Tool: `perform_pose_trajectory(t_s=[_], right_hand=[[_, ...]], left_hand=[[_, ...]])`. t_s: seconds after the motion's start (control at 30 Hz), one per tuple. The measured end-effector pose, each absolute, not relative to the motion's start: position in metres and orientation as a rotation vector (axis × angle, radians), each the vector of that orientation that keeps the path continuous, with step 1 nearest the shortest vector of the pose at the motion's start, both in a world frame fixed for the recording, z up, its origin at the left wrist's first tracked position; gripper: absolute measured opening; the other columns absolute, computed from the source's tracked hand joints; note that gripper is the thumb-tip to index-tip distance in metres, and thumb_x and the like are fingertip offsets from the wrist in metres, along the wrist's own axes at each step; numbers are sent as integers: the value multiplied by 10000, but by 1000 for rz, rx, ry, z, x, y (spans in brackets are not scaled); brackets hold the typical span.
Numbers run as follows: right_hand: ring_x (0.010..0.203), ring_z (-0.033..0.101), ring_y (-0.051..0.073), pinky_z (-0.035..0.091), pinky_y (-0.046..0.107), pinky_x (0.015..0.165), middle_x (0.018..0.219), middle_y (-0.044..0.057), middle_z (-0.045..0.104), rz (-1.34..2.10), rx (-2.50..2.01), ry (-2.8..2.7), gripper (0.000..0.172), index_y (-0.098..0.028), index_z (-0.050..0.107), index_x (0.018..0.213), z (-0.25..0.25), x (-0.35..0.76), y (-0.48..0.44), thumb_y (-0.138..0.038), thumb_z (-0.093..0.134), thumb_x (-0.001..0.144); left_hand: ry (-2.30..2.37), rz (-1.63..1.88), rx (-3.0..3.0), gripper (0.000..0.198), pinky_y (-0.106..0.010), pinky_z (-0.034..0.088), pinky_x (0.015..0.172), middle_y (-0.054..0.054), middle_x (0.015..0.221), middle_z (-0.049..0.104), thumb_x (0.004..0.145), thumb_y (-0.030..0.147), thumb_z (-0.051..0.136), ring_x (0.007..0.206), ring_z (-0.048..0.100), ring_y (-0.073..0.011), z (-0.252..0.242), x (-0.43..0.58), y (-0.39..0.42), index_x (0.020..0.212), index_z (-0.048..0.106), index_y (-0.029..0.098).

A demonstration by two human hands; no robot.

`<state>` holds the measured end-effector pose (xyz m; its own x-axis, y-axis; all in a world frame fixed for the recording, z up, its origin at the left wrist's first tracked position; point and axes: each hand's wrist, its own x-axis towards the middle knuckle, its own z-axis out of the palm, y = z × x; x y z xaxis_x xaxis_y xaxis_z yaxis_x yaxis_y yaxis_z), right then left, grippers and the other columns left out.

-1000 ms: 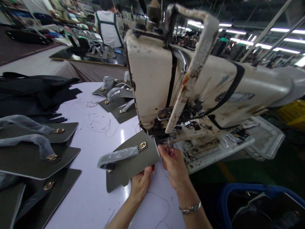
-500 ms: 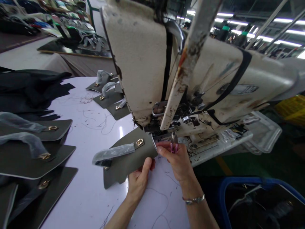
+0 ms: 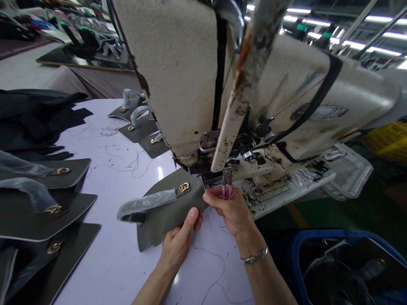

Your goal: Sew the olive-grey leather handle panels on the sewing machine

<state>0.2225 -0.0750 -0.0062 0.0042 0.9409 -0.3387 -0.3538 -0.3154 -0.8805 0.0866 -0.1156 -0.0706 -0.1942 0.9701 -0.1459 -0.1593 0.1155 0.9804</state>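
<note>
My left hand (image 3: 178,237) grips the near edge of a grey-green leather panel (image 3: 168,209), thumb on top. The panel carries a gold buckle (image 3: 183,187) and a strap wrapped in clear plastic (image 3: 144,204). Its right end lies under the needle area of a cream industrial sewing machine (image 3: 190,84). My right hand (image 3: 232,209) is closed on small pink-handled thread snips (image 3: 227,188), their tips pointing up at the presser foot, and its fingertips touch the panel's right edge. A metal bracelet (image 3: 254,255) circles that wrist.
Stacked grey panels with wrapped straps (image 3: 41,203) lie at the left, black fabric (image 3: 34,118) behind them. More small panels (image 3: 140,127) sit beyond the machine. Loose threads litter the white table (image 3: 121,254). A blue bin (image 3: 346,267) stands lower right.
The view has dropped closer to the machine head, and the person at the far table is out of sight. Both hands stay at the panel's right end; the snips remain by the presser foot.
</note>
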Motion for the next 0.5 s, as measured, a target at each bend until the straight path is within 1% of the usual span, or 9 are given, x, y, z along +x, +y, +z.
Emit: perform_pose_trajectory(t_s=[0.1,0.17,0.2,0.27,0.37,0.43,0.5], right_hand=[[479,370,64,311,215,487,457,-72,421,1489,-1262,-777,258,-146,801,747,-3,227,-82,-353,894,624],[471,365,68,312,218,485,441,-69,395,1483,-1279,-818,262,-145,795,711,0,231,-87,-396,861,678],[472,380,73,323,220,488,440,-59,405,1487,-1281,-841,284,-145,789,685,0,232,-89,-424,834,714],[496,451,93,366,229,513,464,-24,485,1484,-1297,-908,346,-145,786,660,1,234,-93,-470,774,779],[619,598,139,455,252,626,624,34,675,1422,-1363,-1015,315,-157,800,716,-1,235,-98,-458,761,800],[682,645,162,470,262,670,707,43,729,1347,-1411,-1106,272,-169,796,747,-3,232,-101,-432,762,806],[682,646,163,453,258,652,719,39,736,1218,-1477,-1219,262,-174,784,757,-6,228,-103,-415,725,843]], left_hand=[[1361,1276,890,451,-299,496,556,-53,591,612,756,577,732,572,588,-174,-80,85,-117,622,643,156],[1409,1257,890,449,-292,487,549,-55,604,626,744,577,744,574,587,-172,-83,83,-119,635,647,153],[1422,1245,899,446,-286,483,550,-54,611,630,743,575,746,578,586,-169,-83,83,-120,647,649,151],[1430,1229,916,442,-274,473,550,-45,611,623,752,573,741,578,574,-160,-82,81,-121,658,643,152],[1426,1235,912,441,-269,459,545,-31,599,601,761,573,734,565,555,-151,-80,82,-122,653,631,158],[1429,1238,894,438,-273,463,550,-30,602,603,769,576,728,569,560,-155,-78,85,-121,663,638,160],[1451,1221,886,445,-273,466,544,-32,594,606,779,584,714,562,566,-159,-71,89,-121,665,647,160]])
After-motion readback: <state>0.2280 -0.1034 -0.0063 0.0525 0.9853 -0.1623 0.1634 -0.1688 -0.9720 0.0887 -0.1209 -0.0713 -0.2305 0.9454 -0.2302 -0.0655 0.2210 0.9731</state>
